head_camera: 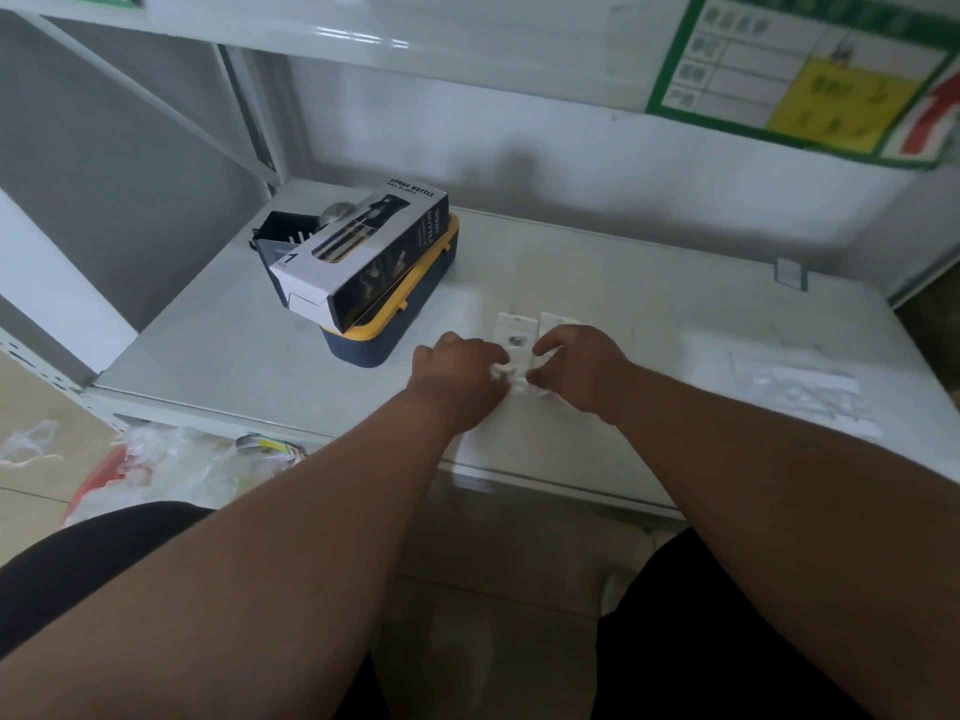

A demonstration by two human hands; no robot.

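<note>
The small white piece (503,371) is between the two hands, low over the front middle part of the white shelf (208,356); it is crumpled and blurred, so I cannot tell what exactly it is. The left hand (462,371) has its fingers curled in and pinches the piece from the 9 o'clock side. The right hand (582,366) comes from the 3 o'clock side, also with curled fingers; its thumb and first finger close on the same white material. Just beyond the hands, at 12 o'clock, two small white cards (515,330) lie flat side by side on the shelf. Each has a small hole at the top, and the left one shows a small dark print which is too small to read. At about 10 o'clock a blue case with a yellow lid (395,330) stands on the shelf. On top of it lies a black and white carton (363,252) with the words "SPRAY BOTTLE" on its upper face and a big "1" on the near end flap. Behind this carton a black plastic holder (283,226) is partly hidden. At 3 o'clock, well apart from the hands, a clear plastic bag (800,392) lies flat on the shelf. On the wall at 1 o'clock hangs a poster with a green frame (800,70); its writing is blurred and cannot be read.
</note>
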